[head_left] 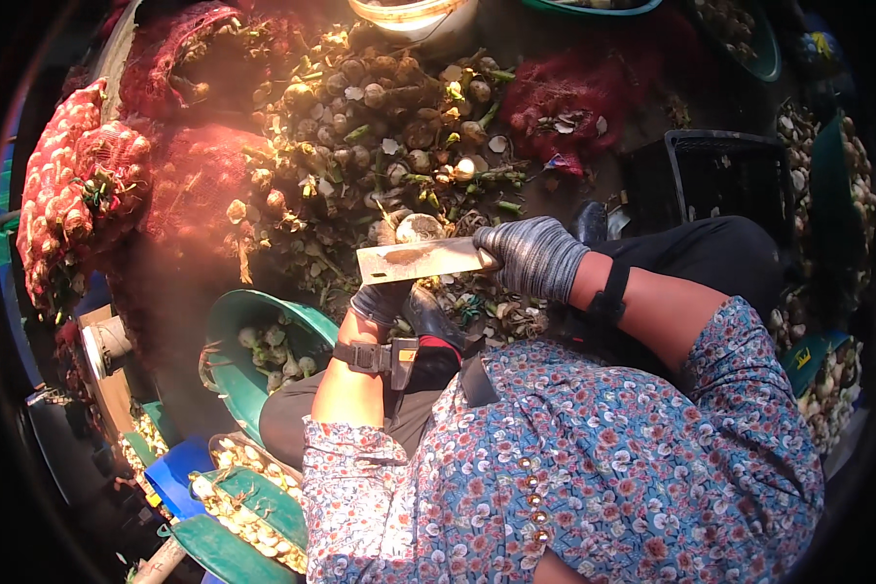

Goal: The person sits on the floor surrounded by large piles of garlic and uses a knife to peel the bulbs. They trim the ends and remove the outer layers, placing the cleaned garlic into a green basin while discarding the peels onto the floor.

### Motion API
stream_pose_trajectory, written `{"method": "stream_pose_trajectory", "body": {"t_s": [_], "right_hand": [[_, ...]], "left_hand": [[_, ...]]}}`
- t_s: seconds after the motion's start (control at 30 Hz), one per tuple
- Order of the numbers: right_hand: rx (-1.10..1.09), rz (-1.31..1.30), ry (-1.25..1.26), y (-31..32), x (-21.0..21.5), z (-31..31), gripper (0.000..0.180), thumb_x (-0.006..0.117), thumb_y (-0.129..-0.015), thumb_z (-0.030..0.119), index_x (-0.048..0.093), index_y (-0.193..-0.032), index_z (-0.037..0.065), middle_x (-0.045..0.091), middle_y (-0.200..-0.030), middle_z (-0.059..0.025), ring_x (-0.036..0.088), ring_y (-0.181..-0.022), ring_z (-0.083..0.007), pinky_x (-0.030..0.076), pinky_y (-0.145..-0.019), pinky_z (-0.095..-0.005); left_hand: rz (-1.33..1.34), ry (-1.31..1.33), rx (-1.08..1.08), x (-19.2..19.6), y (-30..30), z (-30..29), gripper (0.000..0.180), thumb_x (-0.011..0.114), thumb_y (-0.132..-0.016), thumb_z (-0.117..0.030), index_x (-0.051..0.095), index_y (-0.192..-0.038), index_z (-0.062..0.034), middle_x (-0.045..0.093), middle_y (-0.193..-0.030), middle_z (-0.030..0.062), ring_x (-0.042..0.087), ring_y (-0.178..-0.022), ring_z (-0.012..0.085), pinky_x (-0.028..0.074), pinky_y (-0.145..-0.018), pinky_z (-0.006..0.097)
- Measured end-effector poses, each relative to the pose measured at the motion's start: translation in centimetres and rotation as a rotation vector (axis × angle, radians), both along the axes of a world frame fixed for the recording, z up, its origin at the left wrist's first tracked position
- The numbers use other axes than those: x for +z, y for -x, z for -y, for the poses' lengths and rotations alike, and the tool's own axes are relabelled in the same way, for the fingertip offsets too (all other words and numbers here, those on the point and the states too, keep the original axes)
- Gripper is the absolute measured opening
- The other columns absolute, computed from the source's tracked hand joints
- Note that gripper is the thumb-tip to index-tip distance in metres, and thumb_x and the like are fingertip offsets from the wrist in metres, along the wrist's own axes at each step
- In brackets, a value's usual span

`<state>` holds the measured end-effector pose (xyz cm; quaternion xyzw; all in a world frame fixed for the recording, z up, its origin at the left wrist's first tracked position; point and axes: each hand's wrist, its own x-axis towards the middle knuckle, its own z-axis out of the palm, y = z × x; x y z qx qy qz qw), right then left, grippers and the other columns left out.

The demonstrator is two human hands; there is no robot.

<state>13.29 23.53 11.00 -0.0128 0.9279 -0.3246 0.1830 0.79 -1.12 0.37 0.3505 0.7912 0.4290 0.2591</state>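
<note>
My right hand (pixel 533 257), in a grey knitted glove, is closed around the handle end of a cleaver (pixel 419 260) with a broad rectangular blade. The blade lies crosswise over my left hand (pixel 380 301), which wears a dark glove and is mostly hidden. A pale garlic bulb (pixel 419 229) shows just past the blade's far edge, apparently in my left hand, though the fingers around it are hidden. Beyond my hands spreads a large heap of garlic bulbs (pixel 360 127) with cut stems and loose skins.
A green tub (pixel 226 336) with several bulbs stands at my left knee. Red mesh sacks (pixel 78 195) lie at the left, another red mesh (pixel 584 102) beyond. A black crate (pixel 730 165) is at the right, a white bucket (pixel 419 19) at the far side. Green containers (pixel 253 501) sit lower left.
</note>
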Motion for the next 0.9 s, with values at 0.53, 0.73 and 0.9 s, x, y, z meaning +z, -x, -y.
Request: {"method": "stream_pose_trajectory", "body": {"t_s": [0.53,0.73,0.9], "right_hand": [[0.0,-0.187,0.025,-2.8,0.1,0.7,0.026,0.066,-0.079,0.016,0.065,-0.104,0.011,0.067,-0.08,-0.0151,0.066,-0.079,-0.0373,0.052,-0.067,-0.0447],[0.052,-0.211,0.015,-2.2,-1.6,0.2,0.028,0.069,-0.073,0.015,0.063,-0.1,0.01,0.067,-0.083,-0.0169,0.067,-0.083,-0.0382,0.053,-0.07,-0.0455],[-0.422,0.137,-0.209,-0.9,-7.4,-5.6,0.025,0.062,-0.085,0.018,0.064,-0.107,0.005,0.069,-0.095,-0.02,0.067,-0.088,-0.0388,0.054,-0.076,-0.0461]], "left_hand": [[0.356,-0.385,0.182,10.0,-6.1,-2.4,0.051,0.064,-0.091,-0.003,0.04,-0.135,-0.007,0.058,-0.117,0.0086,0.06,-0.106,0.0171,0.051,-0.094,0.031],[0.164,-0.333,0.176,9.3,-6.9,-1.8,0.059,0.069,-0.085,0.001,0.038,-0.134,-0.0068,0.056,-0.118,0.0089,0.059,-0.107,0.0197,0.051,-0.094,0.032],[0.108,-0.217,0.219,15.2,-8.7,-2.3,0.073,0.084,-0.069,-0.02,0.044,-0.128,-0.0078,0.055,-0.117,0.0093,0.059,-0.105,0.0223,0.051,-0.091,0.035]]}}
